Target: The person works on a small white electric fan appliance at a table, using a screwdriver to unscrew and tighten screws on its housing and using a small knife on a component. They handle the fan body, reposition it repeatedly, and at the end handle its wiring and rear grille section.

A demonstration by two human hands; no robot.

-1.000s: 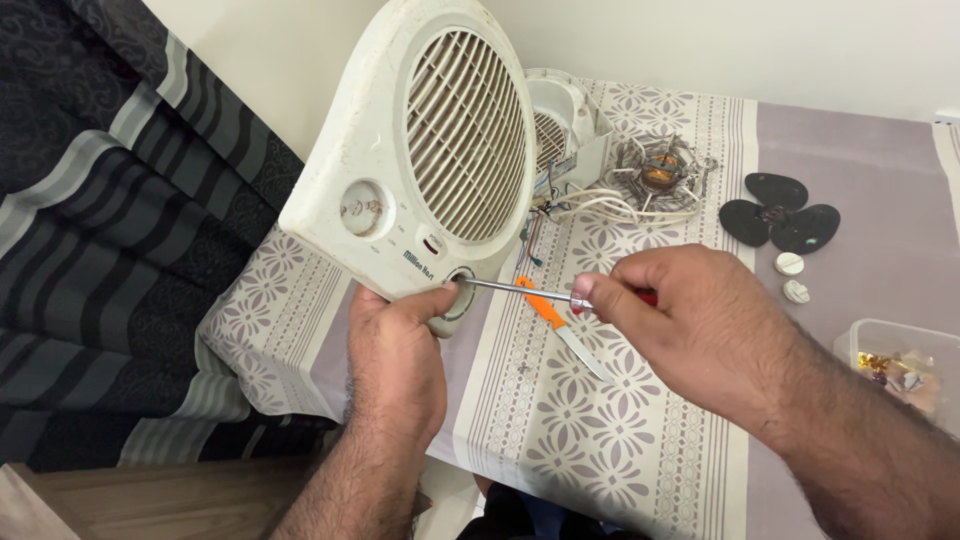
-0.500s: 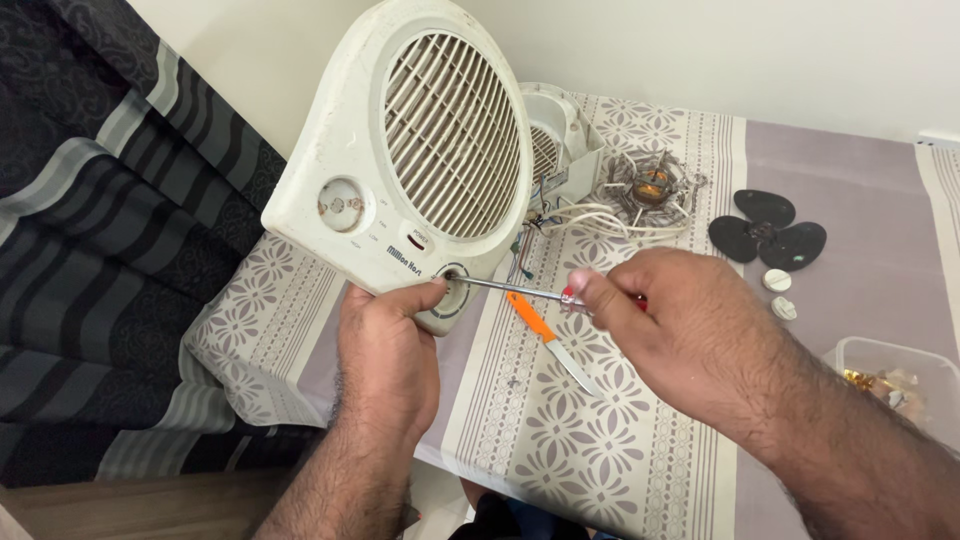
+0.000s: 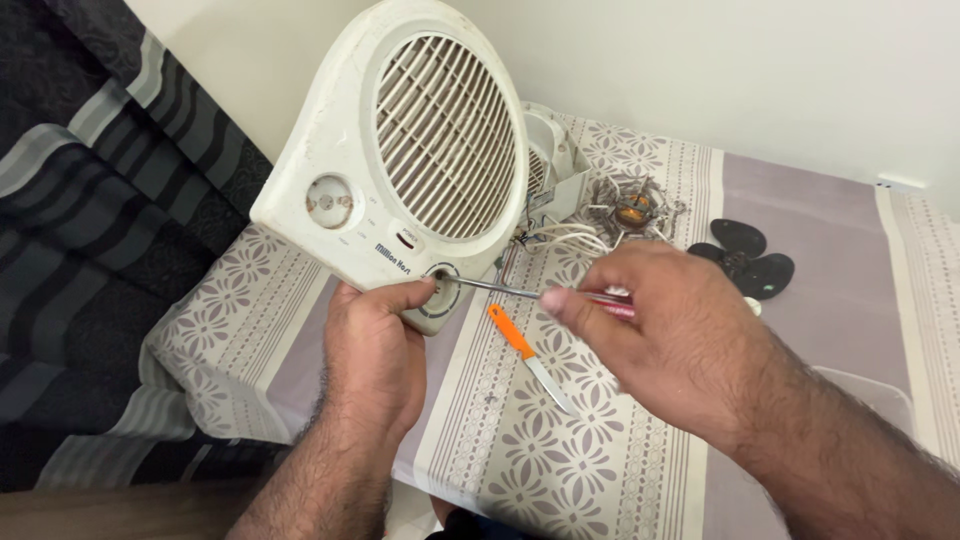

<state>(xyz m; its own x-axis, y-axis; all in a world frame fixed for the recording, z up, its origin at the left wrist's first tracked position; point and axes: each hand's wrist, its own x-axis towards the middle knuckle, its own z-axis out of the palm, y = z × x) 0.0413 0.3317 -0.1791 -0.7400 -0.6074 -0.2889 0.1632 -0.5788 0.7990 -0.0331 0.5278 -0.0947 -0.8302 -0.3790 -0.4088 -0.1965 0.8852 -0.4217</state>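
- The left hand (image 3: 372, 352) grips the white plastic fan heater (image 3: 400, 170) at its bottom edge.
- The right hand (image 3: 680, 335) pinches a thin metal screwdriver (image 3: 500, 290), its tip pointing to nine o'clock, in the round knob hole (image 3: 443, 280).
- This looks like the poking step; next it needs a steady push.
- An orange-handled knife (image 3: 530, 358) lies on the patterned cloth (image 3: 560, 470).

We saw two bare hands, the left hand (image 3: 372, 350) at lower centre of the frame, the right hand (image 3: 665, 340) right of centre. Both forearms were uncovered and hairy. No sleeves, rings, watch or gloves showed. Fingernails were short and plain.
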